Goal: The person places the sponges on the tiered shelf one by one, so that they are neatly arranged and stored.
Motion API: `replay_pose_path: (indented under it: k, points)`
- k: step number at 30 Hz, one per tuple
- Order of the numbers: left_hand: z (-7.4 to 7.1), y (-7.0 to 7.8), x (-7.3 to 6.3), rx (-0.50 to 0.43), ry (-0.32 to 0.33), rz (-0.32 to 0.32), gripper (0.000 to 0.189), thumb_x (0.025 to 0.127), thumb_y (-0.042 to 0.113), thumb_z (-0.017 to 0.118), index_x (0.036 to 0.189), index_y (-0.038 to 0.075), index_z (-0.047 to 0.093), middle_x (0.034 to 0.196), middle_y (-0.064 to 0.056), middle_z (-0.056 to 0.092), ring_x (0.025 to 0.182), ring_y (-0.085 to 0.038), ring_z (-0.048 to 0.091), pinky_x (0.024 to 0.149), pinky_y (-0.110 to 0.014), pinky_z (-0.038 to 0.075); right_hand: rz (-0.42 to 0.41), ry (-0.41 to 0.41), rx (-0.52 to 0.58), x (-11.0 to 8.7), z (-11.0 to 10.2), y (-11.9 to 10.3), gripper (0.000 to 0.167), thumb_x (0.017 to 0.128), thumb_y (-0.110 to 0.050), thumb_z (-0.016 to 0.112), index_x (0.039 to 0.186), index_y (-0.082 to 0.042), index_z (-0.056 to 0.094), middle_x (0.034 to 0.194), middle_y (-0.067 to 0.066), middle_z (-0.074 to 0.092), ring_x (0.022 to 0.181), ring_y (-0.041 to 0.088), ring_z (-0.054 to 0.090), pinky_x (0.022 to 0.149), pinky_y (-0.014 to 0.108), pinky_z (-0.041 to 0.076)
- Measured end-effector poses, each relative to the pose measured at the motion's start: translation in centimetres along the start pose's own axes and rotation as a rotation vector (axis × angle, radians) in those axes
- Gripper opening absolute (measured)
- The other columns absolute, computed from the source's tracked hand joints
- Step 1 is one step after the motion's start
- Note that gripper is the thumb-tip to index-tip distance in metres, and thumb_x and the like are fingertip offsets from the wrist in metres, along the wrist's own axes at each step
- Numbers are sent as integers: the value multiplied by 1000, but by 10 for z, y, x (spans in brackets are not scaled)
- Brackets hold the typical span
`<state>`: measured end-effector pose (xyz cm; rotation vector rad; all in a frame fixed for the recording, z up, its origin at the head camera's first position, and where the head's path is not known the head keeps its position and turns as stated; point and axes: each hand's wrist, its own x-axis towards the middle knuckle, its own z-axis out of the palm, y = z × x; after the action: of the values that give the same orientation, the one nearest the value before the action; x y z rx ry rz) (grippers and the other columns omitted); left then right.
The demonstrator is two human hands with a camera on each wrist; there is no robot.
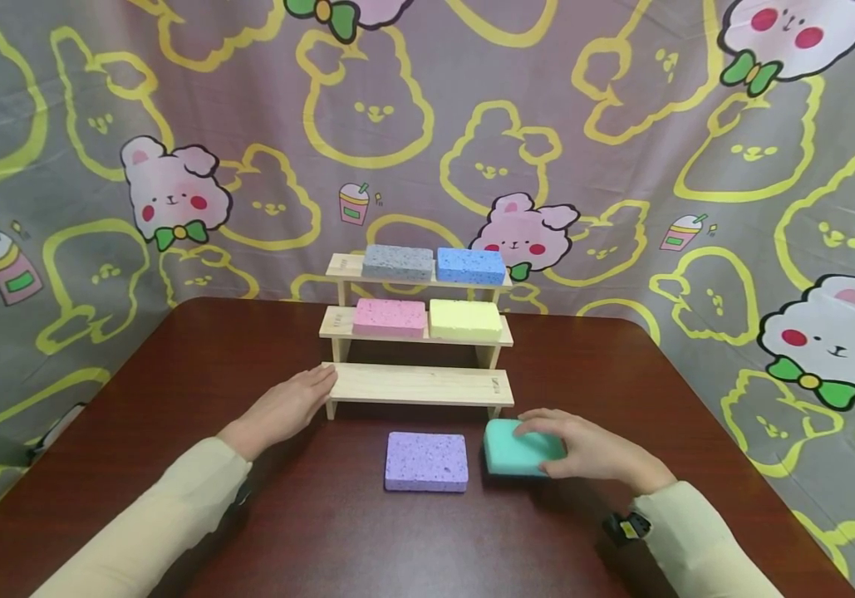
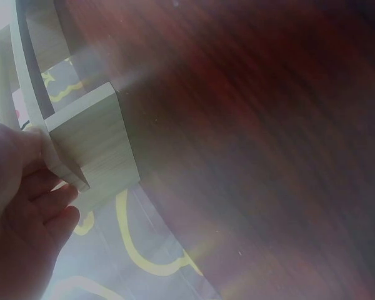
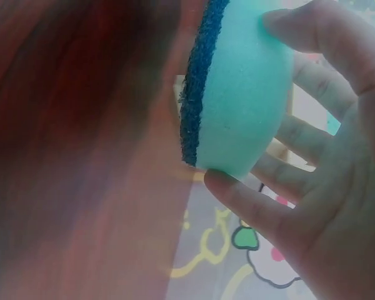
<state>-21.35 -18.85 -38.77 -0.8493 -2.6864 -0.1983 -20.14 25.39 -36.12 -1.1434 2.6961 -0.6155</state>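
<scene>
My right hand (image 1: 599,448) grips a teal sponge (image 1: 513,448) between thumb and fingers. In the right wrist view a dark scouring layer (image 3: 200,94) lines the sponge's side facing the table. My left hand (image 1: 288,411) pinches the left end of the lowest step of a three-tier wooden rack (image 1: 420,384); the left wrist view has fingers (image 2: 62,200) curled at the board's end. Between the hands, a purple speckled sponge (image 1: 427,461) lies flat on the table, in front of the rack and left of the teal one.
A grey sponge (image 1: 397,262) and a blue sponge (image 1: 470,266) sit on the rack's top step. Its middle step bears a pink sponge (image 1: 390,317) and a yellow sponge (image 1: 464,320). Behind the dark red-brown table (image 1: 248,531) hangs a patterned curtain (image 1: 412,100).
</scene>
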Motion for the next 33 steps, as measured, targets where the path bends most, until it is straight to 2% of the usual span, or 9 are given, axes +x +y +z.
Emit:
replay_pose_path:
  k: [8, 17, 24, 33]
  points:
    - [-1, 0, 0, 4, -3, 5, 35, 88, 4, 59, 120, -9, 55, 122, -24, 53, 115, -35, 50, 97, -47, 40, -46, 53, -31, 5, -9, -12, 42, 77, -20, 73, 117, -24, 58, 127, 3, 49, 105, 20, 47, 78, 35, 48]
    - [-2, 0, 0, -1, -16, -7, 35, 89, 5, 58, 122, -8, 54, 124, -24, 53, 116, -35, 49, 97, -47, 40, -32, 86, -5, 18, -14, -24, 41, 78, -23, 71, 118, -27, 58, 128, 3, 48, 106, 21, 46, 78, 36, 49]
    - [-2, 0, 0, -3, -12, -8, 35, 89, 5, 58, 121, -8, 55, 123, -24, 53, 114, -36, 50, 95, -47, 41, -149, 162, -51, 31, -15, -28, 40, 79, -23, 71, 117, -23, 59, 127, 2, 51, 108, 20, 47, 80, 35, 49]
    - [-3, 1, 0, -5, -1, -1, 35, 88, 5, 59, 121, -8, 55, 123, -24, 53, 114, -36, 50, 96, -47, 41, -130, 138, -33, 50, -15, -38, 41, 80, -26, 69, 119, -25, 58, 131, 0, 47, 109, 17, 45, 81, 34, 49]
